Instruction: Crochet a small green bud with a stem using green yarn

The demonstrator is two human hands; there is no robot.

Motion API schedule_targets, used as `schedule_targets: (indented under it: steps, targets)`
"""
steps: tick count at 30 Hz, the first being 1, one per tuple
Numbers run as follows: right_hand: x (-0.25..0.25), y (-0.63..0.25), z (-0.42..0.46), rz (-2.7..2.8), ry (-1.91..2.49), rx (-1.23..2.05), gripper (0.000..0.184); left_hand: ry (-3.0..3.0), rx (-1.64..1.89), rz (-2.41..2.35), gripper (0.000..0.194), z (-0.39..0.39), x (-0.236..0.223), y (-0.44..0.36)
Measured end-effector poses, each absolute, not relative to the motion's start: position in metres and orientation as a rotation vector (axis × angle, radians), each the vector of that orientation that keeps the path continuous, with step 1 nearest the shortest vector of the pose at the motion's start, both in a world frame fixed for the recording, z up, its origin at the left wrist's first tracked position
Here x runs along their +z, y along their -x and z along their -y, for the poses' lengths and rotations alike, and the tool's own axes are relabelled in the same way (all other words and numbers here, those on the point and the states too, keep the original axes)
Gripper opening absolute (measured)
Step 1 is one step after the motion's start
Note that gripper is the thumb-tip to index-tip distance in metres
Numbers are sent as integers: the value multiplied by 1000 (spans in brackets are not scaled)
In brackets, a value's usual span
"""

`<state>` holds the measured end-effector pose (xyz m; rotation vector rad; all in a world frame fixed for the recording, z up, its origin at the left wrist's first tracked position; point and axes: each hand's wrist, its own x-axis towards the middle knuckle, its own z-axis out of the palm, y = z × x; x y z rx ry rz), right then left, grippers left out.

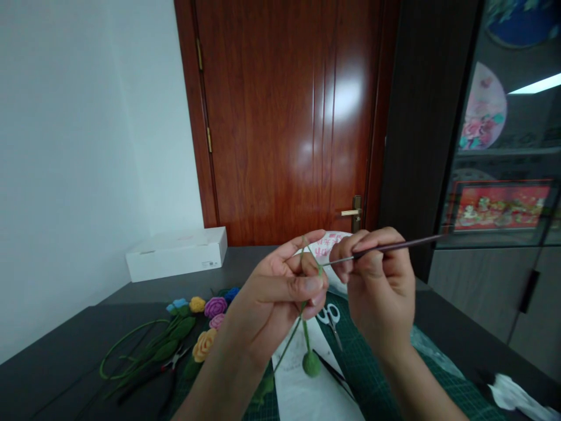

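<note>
On my feed the left hand (280, 292) pinches a green wire stem (301, 333) running roughly upright, a green crochet bud (311, 363) hanging below. The right hand (377, 280), close by but apart, clamps a slim crochet hook (385, 248) pointing nearly level leftward, its tip at the stem. Crochet roses (204, 345) lie on the desk (65, 374), beside a green cutting mat (350, 327).

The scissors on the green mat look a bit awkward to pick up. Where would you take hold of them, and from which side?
I'd take the white finger loops from above. The scissors seem to lie flat on the green cutting mat, loops toward the far side and blades pointing toward the person, so the wide loops offer the easiest, safest grip.
</note>
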<state>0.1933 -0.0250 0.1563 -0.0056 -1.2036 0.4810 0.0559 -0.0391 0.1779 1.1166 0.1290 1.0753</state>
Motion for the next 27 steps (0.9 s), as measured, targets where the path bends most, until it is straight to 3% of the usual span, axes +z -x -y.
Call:
schedule_targets:
  steps: [6, 9, 11, 16, 18, 22, 27]
  targets:
    - [165, -197, 32, 1206, 24, 929, 27, -1166, 1045, -106, 57, 39, 181, -54]
    - [164, -195, 29, 1279, 64, 939, 27, -1252, 1166, -158, 62, 38, 178, -56]
    - [160, -196, 28, 1338, 121, 694, 22, -1309, 1289, -185, 66, 40, 176, -60]
    - [148, -207, 27, 1489, 288, -401, 22, -1269, 1492, -274, 67, 50, 173, -67]
    - [145, -207, 26, 1492, 197, -474, 24, -1218, 1292, -223, 61, 50, 174, -67]
    - [149, -196, 25, 1276, 16, 61, 3, -1116, 1022, -132, 56, 44, 177, -62]
    - [161, -193, 32, 1188, -73, 680, 16, -1124, 1018, -82, 57, 41, 178, -56]
